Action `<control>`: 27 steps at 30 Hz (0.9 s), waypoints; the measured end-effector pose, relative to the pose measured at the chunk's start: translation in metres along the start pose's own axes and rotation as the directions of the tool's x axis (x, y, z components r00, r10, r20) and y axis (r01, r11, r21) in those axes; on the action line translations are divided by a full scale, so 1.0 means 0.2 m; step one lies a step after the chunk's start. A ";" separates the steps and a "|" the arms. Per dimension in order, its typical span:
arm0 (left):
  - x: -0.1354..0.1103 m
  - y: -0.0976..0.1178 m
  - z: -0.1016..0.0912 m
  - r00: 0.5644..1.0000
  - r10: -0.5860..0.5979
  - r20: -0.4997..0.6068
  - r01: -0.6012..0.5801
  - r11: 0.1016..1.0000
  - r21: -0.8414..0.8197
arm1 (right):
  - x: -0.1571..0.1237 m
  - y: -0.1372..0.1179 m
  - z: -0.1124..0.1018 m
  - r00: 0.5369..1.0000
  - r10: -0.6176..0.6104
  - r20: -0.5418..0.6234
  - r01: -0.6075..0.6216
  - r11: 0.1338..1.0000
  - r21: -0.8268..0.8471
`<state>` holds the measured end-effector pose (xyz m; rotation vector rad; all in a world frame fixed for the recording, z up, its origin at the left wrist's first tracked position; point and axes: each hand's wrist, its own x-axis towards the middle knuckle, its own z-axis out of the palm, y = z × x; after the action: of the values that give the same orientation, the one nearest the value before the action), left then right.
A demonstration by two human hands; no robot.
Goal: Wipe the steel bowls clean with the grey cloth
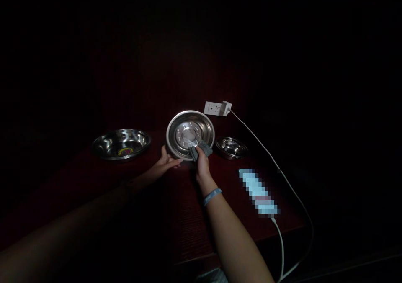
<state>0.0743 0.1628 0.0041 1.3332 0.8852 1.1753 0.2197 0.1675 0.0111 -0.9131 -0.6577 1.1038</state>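
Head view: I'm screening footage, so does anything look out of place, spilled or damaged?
The phone is oddly pixelated, hiding its details, and its white cable loops past the table edge, where it could snag. The steel basin is tilted, but the left hand supports it. No spill or damage shows in this dimness.

Print on the wristband (212,196) and the label (126,151) in the basin (108,144) is unreadable.

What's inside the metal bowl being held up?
The right hand holds a grey cloth over the lower right of the bowl. The bare base shows a ring of light marks. The surface beneath the cloth is covered.
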 end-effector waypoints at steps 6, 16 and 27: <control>0.02 -0.03 0.01 0.993 -0.080 0.084 0.072 0.993 0.094 | -0.03 0.04 0.04 0.993 0.045 0.112 -0.041 0.999 -0.036; 0.07 -0.07 -0.03 0.988 -0.140 0.070 0.146 0.985 -0.092 | -0.05 0.04 0.05 0.989 0.023 0.145 -0.014 0.998 -0.061; 0.07 -0.08 -0.05 0.979 -0.204 0.000 0.200 0.957 -0.208 | -0.01 0.03 0.03 0.998 0.054 -0.023 -0.054 0.999 -0.008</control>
<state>0.0694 0.1816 -0.0104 1.0375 0.8669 1.0909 0.2122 0.1683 0.0090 -0.9540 -0.6225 1.1375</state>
